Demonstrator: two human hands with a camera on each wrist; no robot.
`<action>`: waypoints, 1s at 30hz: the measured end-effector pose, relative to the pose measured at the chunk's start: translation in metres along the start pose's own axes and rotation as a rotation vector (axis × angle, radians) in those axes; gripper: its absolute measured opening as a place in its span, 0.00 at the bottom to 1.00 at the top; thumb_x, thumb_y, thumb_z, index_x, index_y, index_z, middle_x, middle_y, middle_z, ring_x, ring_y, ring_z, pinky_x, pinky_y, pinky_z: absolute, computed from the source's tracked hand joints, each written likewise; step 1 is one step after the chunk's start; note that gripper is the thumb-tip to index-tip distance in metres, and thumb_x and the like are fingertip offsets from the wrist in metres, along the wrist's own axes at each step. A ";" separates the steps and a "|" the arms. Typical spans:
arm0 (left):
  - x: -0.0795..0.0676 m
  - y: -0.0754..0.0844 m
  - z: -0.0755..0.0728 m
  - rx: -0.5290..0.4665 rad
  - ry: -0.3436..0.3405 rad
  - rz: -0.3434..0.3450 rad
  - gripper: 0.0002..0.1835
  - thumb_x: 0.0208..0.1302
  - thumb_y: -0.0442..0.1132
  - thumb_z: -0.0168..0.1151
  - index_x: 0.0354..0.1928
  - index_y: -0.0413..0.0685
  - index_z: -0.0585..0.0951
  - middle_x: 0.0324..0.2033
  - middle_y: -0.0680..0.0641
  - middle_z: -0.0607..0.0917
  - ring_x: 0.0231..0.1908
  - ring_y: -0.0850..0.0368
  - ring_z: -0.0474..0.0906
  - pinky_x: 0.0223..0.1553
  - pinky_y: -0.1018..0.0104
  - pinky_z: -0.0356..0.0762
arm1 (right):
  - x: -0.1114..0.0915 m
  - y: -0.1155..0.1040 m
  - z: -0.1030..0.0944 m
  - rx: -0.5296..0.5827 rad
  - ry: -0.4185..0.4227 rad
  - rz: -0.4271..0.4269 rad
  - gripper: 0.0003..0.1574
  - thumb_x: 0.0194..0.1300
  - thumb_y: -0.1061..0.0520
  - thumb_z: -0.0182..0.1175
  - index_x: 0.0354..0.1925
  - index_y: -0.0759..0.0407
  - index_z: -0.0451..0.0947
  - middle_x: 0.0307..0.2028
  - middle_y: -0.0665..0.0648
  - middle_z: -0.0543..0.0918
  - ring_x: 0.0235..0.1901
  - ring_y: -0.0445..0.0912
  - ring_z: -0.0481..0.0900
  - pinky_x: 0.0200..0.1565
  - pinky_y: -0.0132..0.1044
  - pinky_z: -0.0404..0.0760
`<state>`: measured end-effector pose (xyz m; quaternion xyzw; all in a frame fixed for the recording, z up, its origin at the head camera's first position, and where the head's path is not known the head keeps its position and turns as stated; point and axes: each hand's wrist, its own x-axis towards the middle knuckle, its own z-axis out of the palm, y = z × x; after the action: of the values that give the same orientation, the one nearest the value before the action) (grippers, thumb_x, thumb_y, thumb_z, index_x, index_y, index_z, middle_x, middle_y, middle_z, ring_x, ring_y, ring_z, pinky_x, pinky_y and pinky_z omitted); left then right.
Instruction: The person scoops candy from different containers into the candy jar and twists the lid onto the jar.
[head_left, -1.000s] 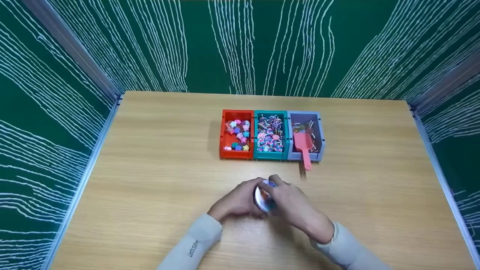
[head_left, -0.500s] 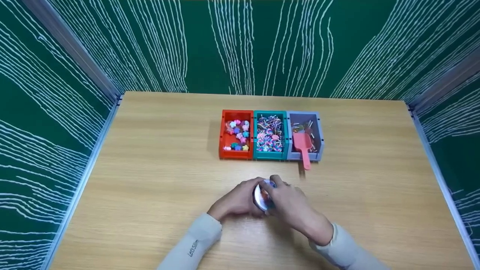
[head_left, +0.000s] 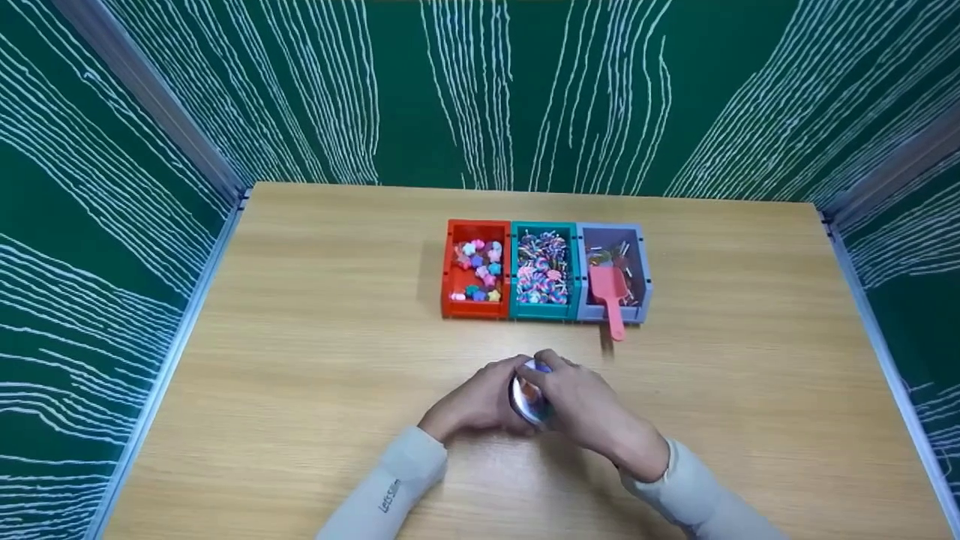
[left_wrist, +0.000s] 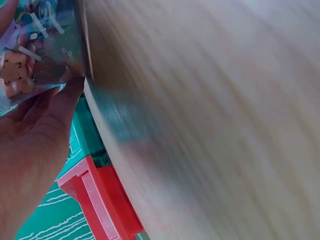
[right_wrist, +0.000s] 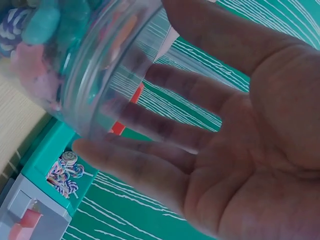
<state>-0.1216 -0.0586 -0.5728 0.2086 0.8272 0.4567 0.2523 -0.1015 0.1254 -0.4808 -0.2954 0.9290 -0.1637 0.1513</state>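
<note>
A clear round jar (head_left: 528,399) stands between my two hands in front of the bins. Small colourful charms fill it, among them a bear-shaped one (left_wrist: 15,72) and a pink star (right_wrist: 37,67). My left hand (head_left: 484,397) grips the jar low on its side, its fingers passing under it in the left wrist view. From the other side my right hand (head_left: 592,409) holds the top, with thumb and fingers spread round the clear ridged rim (right_wrist: 95,95).
Beyond the hands, a red bin (head_left: 448,281) of flower-like pieces, a teal bin (head_left: 544,311) of lollipop charms and a grey-purple bin (head_left: 639,255) stand joined in a row. A pink scoop (head_left: 609,289) lies in the last, handle over the front edge. Green walls enclose the wooden table (head_left: 315,300).
</note>
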 end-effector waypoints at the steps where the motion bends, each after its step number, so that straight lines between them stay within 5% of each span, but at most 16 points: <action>1: 0.000 0.000 0.000 0.001 0.001 0.005 0.48 0.50 0.44 0.86 0.73 0.62 0.71 0.64 0.58 0.80 0.63 0.61 0.77 0.71 0.61 0.71 | 0.000 0.000 0.000 0.003 -0.002 0.009 0.43 0.50 0.67 0.83 0.65 0.59 0.82 0.58 0.70 0.80 0.49 0.62 0.85 0.53 0.59 0.86; 14: 0.002 -0.003 0.000 0.003 0.017 0.030 0.44 0.50 0.46 0.85 0.70 0.56 0.74 0.61 0.56 0.82 0.60 0.62 0.78 0.70 0.63 0.71 | 0.001 -0.003 0.003 -0.015 0.053 0.059 0.41 0.50 0.62 0.84 0.63 0.60 0.81 0.53 0.70 0.81 0.37 0.58 0.84 0.45 0.55 0.89; 19: 0.003 -0.001 0.001 0.006 0.009 0.013 0.45 0.50 0.47 0.86 0.70 0.57 0.73 0.63 0.56 0.81 0.60 0.62 0.78 0.70 0.62 0.71 | -0.002 0.001 0.004 0.002 0.027 0.093 0.45 0.53 0.57 0.84 0.68 0.56 0.79 0.60 0.69 0.79 0.42 0.60 0.84 0.48 0.57 0.88; 23: 0.004 0.000 0.001 0.004 -0.003 -0.010 0.49 0.50 0.48 0.86 0.74 0.56 0.70 0.66 0.55 0.80 0.62 0.61 0.76 0.72 0.60 0.70 | -0.007 0.005 0.001 0.046 -0.013 0.122 0.50 0.56 0.55 0.83 0.74 0.52 0.74 0.69 0.68 0.74 0.55 0.66 0.83 0.54 0.64 0.84; 30: 0.002 -0.001 0.001 0.032 0.017 0.024 0.51 0.48 0.46 0.88 0.74 0.53 0.71 0.65 0.53 0.81 0.63 0.60 0.77 0.72 0.61 0.70 | -0.010 0.011 -0.002 0.042 0.004 -0.085 0.47 0.54 0.67 0.80 0.71 0.60 0.76 0.69 0.72 0.73 0.66 0.68 0.75 0.61 0.64 0.80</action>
<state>-0.1225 -0.0569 -0.5746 0.2187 0.8339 0.4482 0.2364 -0.1000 0.1403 -0.4812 -0.3312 0.9123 -0.1899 0.1484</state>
